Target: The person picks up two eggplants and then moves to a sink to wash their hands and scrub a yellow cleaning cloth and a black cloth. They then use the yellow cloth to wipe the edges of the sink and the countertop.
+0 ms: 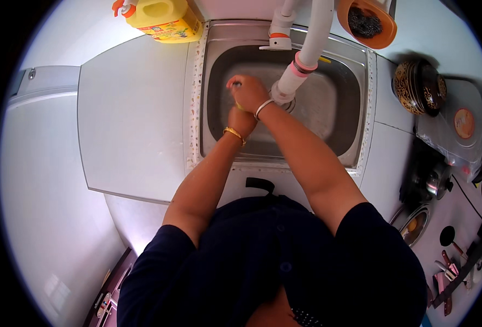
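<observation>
Head view: both bare hands are low over the left part of a rectangular stainless-steel sink [325,111] set into a pale grey bench [135,120]. The right hand [251,92], with a white bracelet [263,108] at its wrist, is the farther one, bent inward with its fingers curled. The left hand [242,121], below a gold-coloured bracelet [234,135], is just nearer the body and close against it. A small yellow-green thing [239,107] shows between the two hands, mostly hidden; I cannot tell what it is, which hand grips it, or how firmly the fingers are closed.

Just right of the right hand, a thick white plastic pipe [315,38] with pink bands slants down into the sink. A white tap with an orange band [280,35] stands at the far edge. Beyond the sink's far left corner is a yellow plastic jug with a red-orange pump top [167,19]; at the far right, an orange plastic holder [383,41] carries a dark, tangled scourer [364,23]. A rounded black-and-gold patterned pot [407,87] sits on the right.
</observation>
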`<state>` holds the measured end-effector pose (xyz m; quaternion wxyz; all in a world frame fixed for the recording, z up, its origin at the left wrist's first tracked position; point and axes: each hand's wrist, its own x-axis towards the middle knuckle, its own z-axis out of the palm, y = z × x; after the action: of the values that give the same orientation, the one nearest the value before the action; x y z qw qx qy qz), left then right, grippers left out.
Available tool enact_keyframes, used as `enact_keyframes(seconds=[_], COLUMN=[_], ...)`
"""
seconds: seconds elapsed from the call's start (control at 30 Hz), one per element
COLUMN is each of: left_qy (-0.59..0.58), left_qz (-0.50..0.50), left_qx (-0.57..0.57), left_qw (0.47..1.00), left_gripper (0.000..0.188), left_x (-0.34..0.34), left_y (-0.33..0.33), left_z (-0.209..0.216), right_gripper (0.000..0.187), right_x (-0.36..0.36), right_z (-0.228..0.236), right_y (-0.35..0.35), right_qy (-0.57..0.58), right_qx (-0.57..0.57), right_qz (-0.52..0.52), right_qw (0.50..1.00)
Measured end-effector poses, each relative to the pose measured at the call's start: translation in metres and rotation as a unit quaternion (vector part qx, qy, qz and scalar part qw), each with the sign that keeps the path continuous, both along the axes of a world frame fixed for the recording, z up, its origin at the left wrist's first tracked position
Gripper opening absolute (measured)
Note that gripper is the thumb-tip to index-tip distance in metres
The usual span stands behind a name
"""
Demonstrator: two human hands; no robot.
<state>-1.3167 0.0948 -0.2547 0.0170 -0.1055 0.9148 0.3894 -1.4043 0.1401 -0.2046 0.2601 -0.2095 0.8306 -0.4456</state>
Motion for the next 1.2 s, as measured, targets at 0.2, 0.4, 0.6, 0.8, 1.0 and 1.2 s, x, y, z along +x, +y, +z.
enact_keyframes(seconds=[0.2, 0.4, 0.6, 0.8, 1.0, 1.2], left_qy=[-0.096, -0.264, -0.175, -0.009, -0.07, 0.013], left_qz=[0.042, 0.023, 0.06, -0.043, 0.041, 0.08], left_qx=[-0.017, 0.549, 0.584, 0.385, 0.581, 0.598], left_qw=[0.994, 0.793, 0.79, 0.922, 0.81, 0.797], left_gripper=[0.026, 0.043, 0.045, 0.04, 0.03, 0.024], left_x=[-0.03, -0.022, -0.028, -0.031, -0.022, -0.024], left_y=[0.014, 0.015, 0.019, 0.004, 0.002, -0.011], left_z=[0.02, 0.048, 0.045, 0.071, 0.1, 0.103], right_gripper=[0.02, 0.032, 0.036, 0.04, 0.039, 0.041], right_x=[-0.023, -0.029, -0.01, -0.016, -0.003, 0.003], right_z=[-0.035, -0.003, 0.034, 0.051, 0.064, 0.059], right_y=[0.031, 0.124, 0.15, 0.163, 0.158, 0.158], right_qy=[0.02, -0.236, -0.002, -0.143, -0.277, -0.016], right_qx=[-0.094, -0.054, -0.064, -0.008, -0.222, -0.091], right_qz=[-0.152, -0.099, -0.049, 0.072, -0.065, 0.026], right_qw=[0.984, 0.965, 0.997, 0.987, 0.933, 0.995])
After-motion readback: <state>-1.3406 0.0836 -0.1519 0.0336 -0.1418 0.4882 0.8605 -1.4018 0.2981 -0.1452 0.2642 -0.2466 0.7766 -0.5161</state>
